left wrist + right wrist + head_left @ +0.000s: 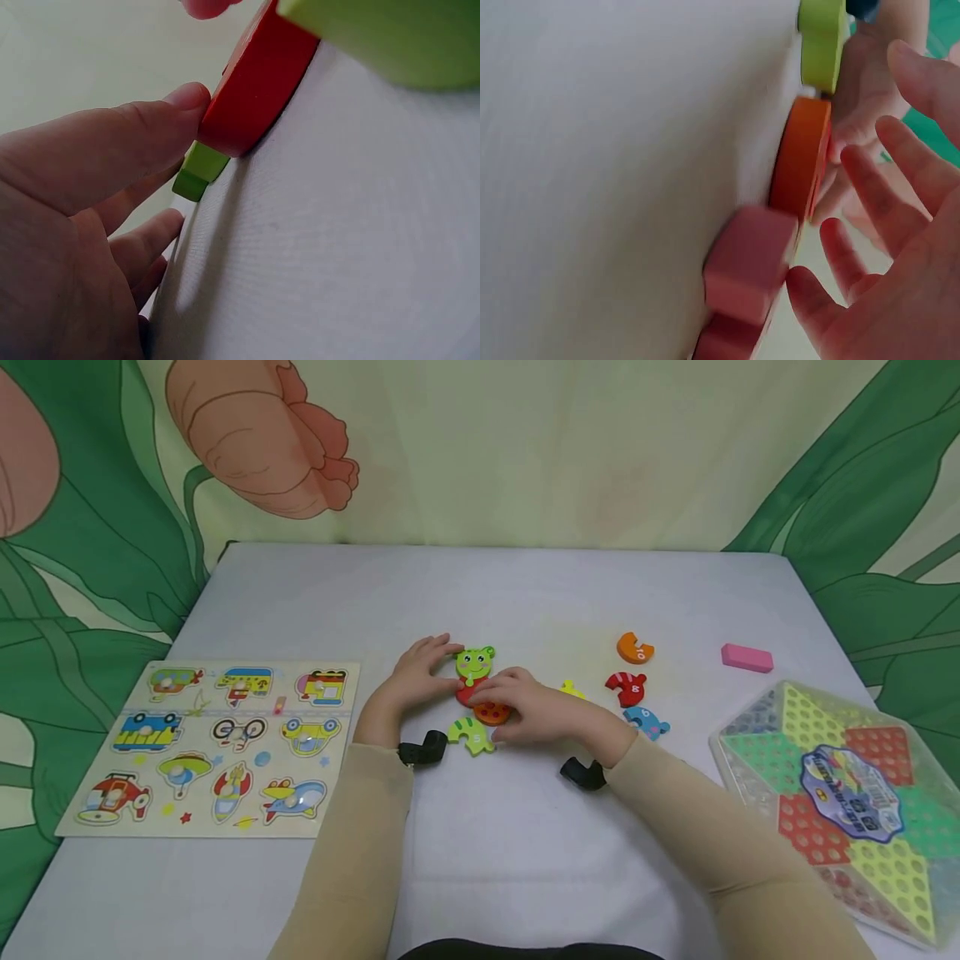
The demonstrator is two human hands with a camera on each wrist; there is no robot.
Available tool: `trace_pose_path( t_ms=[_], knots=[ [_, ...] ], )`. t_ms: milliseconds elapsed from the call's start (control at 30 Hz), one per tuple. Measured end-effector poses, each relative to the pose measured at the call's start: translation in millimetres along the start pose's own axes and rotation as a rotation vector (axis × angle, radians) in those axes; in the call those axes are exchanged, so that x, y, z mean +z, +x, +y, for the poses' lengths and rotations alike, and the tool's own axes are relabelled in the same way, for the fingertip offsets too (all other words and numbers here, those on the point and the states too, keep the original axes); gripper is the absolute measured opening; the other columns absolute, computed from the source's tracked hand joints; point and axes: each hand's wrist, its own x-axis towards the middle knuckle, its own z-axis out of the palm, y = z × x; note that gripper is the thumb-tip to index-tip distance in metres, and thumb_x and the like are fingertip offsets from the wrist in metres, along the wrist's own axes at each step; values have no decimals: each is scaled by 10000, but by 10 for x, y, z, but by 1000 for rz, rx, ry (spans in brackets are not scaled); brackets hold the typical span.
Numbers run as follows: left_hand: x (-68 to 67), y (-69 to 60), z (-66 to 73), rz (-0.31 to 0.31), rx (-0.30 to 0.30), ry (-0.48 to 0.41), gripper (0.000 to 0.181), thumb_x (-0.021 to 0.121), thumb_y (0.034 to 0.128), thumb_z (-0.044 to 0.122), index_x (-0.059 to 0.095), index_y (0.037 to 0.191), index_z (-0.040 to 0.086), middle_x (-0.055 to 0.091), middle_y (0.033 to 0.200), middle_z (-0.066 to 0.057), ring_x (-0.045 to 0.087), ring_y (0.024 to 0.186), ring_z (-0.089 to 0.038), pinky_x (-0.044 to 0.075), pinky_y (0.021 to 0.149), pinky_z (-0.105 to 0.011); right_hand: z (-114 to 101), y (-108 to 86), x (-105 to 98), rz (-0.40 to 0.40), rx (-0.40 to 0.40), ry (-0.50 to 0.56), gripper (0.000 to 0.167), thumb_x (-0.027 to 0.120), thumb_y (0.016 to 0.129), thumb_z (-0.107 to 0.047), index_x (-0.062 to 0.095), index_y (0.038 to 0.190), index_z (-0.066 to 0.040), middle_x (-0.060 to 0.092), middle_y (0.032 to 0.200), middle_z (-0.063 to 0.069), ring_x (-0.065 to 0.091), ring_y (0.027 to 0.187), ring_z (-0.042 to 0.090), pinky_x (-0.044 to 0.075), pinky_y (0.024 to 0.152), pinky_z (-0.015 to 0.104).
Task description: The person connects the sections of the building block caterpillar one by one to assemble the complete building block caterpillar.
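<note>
Picture board point(197, 743): flat, far left.
Left hand point(414, 675): fingers spread wide, thumb touching red piece point(467, 692).
Smiling green piece point(473, 665): just beyond red piece.
Striped green piece point(474, 735): nearer the person.
Spotted orange piece point(491, 715): partly hidden by right hand.
Right hand point(543, 706): fingers apart, loosely bent; contact cannot be told.
Yellow piece point(572, 689): partly hidden.
Notched orange piece point(633, 648), curved red piece point(630, 689), blue piece point(645, 722): loose column.
Pink block point(746, 657): farther right.
Game board point(892, 877): far right.
</note>
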Motion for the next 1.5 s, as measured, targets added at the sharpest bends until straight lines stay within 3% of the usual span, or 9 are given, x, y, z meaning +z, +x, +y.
trace_pose_path(
  t_ms=[200, 533, 867, 1100, 1367, 1500],
  knots=[
    [2, 0, -9, -1, 1, -7, 592, 602, 812, 347, 390, 1363, 295, 169, 1523, 67, 38, 1414, -201, 98, 1103, -563, -69, 33, 77, -24, -10, -33, 500, 692, 784, -222, 536, 1258, -244, 496, 1300, -73, 275, 1260, 222, 389, 987, 375],
    [-1, -3, -6, 6, 16, 0, 583, 602, 814, 333, 401, 1358, 278, 179, 1522, 52, 49, 1413, -214, 100, 1108, -550, -94, 71, 150, -27, -39, -223, 556, 709, 760, -319, 509, 1278, -284, 498, 1303, -109, 295, 1263, 217, 344, 1014, 392],
    [-5, 0, -7, 10, 23, 1, 578, 599, 814, 324, 405, 1356, 274, 186, 1520, 45, 55, 1413, -215, 101, 1112, -541, -88, 94, 175, -8, -66, -225, 469, 671, 780, -232, 550, 1232, -245, 541, 1243, -114, 307, 1226, 207, 381, 980, 327],
    [-4, -13, 10, 2, 26, 3, 584, 596, 815, 322, 400, 1361, 260, 183, 1522, 30, 55, 1412, -228, 97, 1109, -551, -89, 13, 106, 64, -79, -79, 452, 658, 776, -142, 562, 1213, -204, 544, 1243, -92, 307, 1217, 196, 381, 976, 324],
    [-6, -11, 16, 1, 7, -11, 596, 597, 808, 339, 395, 1365, 270, 166, 1525, 49, 43, 1415, -215, 86, 1111, -546, 85, -135, -128, 154, 47, 238, 507, 615, 823, -62, 444, 1291, -152, 364, 1374, 43, 462, 1088, 200, 491, 872, 333],
    [0, -11, 11, 3, -2, -12, 604, 603, 802, 335, 394, 1365, 271, 164, 1526, 48, 41, 1415, -217, 88, 1111, -548, 188, -179, -192, 196, 131, 310, 548, 618, 832, -70, 402, 1330, -143, 317, 1399, 42, 496, 1050, 232, 499, 889, 349]
  ],
)
